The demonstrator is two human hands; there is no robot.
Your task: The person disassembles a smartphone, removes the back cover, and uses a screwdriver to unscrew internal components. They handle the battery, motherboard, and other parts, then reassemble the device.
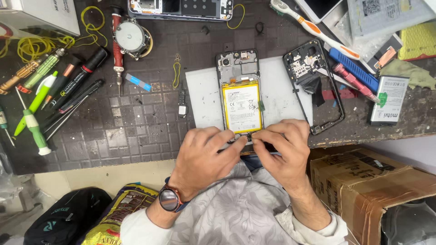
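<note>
head cam – above, facing straight down | close over workbench (136, 131) | single view, nothing shared

Yellow-labelled battery (242, 108) lies in a black phone frame (239, 61).

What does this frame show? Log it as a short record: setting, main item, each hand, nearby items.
setting: dark, worn workbench mat seen from above
main item: opened phone with yellow battery exposed, lying on a white pad
left hand: fingertips at the phone's lower edge; watch on the wrist
right hand: fingertips at the same lower edge, meeting the left
nearby: black phone frame to the right, screwdrivers and pens to the left, toothbrush, cardboard box
</note>
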